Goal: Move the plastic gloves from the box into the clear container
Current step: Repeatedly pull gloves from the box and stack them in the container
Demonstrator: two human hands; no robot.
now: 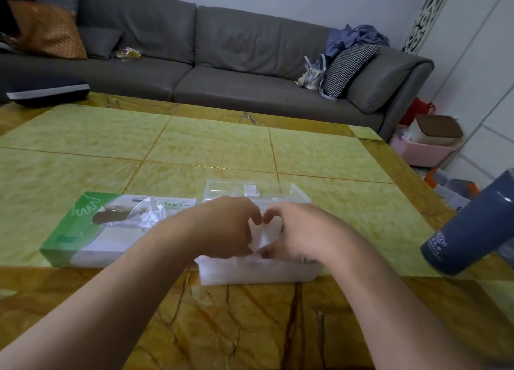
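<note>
Gloves (257,237) lie under both curled hands, apparently pinched, inside container (258,272).

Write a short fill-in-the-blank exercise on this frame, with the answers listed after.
1. Both hands, left hand and right hand, are over the clear ____.
2. The green and white glove box lies to the ____ of the clear container.
3. A crumpled plastic glove sticks out of the ____.
4. The blue tumbler stands near the table's ____ edge.

Answers: container; left; box; right
</note>
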